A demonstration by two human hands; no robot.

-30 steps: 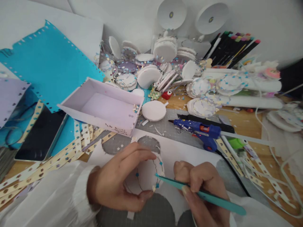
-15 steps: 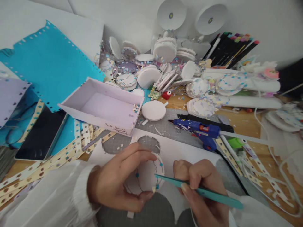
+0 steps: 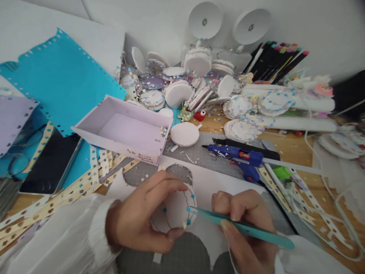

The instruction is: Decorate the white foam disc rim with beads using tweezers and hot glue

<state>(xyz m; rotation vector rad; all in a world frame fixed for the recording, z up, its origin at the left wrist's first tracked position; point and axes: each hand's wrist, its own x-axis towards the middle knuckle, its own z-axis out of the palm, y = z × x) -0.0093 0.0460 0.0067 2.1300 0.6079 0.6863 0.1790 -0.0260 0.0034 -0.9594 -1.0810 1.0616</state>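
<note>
My left hand is curled round a white foam disc, thumb and fingers gripping its edge. A thin dark wire dotted with small blue pieces winds over the disc, and a pale yellow piece shows near my thumb. In my right hand is a pair of teal tweezers, pinched between thumb and fingers. Their tips lie at a small blue piece on the wire; whether they grip it I cannot tell. Beneath the disc is a white sheet with round holes cut out.
A lilac box stands beyond my left hand. To the right lies a blue glue gun with its cord. Several wired discs are heaped at the back. Punched paper strips and a phone lie at left.
The tweezer tips have drawn slightly right and up, and the blue piece by them now shows more clearly on the wire. My left hand keeps its hold on the disc.
</note>
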